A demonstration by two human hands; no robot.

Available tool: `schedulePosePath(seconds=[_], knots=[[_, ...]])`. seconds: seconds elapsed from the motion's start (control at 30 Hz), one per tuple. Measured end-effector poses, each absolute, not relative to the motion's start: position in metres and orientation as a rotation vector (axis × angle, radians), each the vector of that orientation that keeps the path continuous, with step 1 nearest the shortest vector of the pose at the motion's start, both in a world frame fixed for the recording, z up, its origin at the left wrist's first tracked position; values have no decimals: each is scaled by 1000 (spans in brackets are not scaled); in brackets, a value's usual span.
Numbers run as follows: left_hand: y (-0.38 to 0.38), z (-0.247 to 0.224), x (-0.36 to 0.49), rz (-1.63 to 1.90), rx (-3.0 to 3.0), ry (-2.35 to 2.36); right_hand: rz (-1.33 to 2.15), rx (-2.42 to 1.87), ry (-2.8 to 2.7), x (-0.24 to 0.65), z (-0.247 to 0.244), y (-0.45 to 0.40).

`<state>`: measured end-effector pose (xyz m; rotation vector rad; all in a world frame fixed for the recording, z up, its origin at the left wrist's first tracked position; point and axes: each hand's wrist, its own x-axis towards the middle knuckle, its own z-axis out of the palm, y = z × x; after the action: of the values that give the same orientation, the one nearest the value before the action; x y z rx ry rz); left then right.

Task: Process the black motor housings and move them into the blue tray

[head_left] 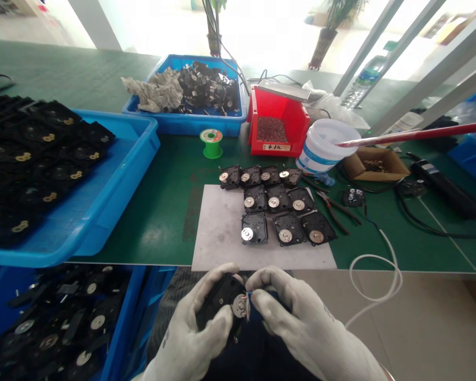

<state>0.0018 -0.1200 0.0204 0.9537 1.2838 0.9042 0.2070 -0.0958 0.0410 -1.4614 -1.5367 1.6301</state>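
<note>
so, left hand [190, 324]: wrapped round the black housing [221, 293], gripping it left of the silver disc [240, 306]
black housing: sits under the disc and spreads out left of it, tilted, too covered up to call the long axis
right hand [291, 309]: the closer one to the thin wires [248, 304], pinching them, looks like, just right of the disc
white sheet [218, 233]: beyond the disc, similar housings [256, 223] sitting on it

The green table [162, 211] carries a blue tray [206, 126], red bin [297, 119], spool [213, 150] and paper [220, 246].
</note>
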Motion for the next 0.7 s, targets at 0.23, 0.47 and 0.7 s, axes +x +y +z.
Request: schedulePosePath(seconds=[0.23,0.47,0.7], knots=[[-122,26,8,927,852,1327,1617,-1481,-1617,208,42,-93],[-119,16,-3,870,1023,1260,1607,-1464,-1651,206,37,-91],[-114,28,6,894,964,1255,1749,-1487,-1394,212,29,-91]])
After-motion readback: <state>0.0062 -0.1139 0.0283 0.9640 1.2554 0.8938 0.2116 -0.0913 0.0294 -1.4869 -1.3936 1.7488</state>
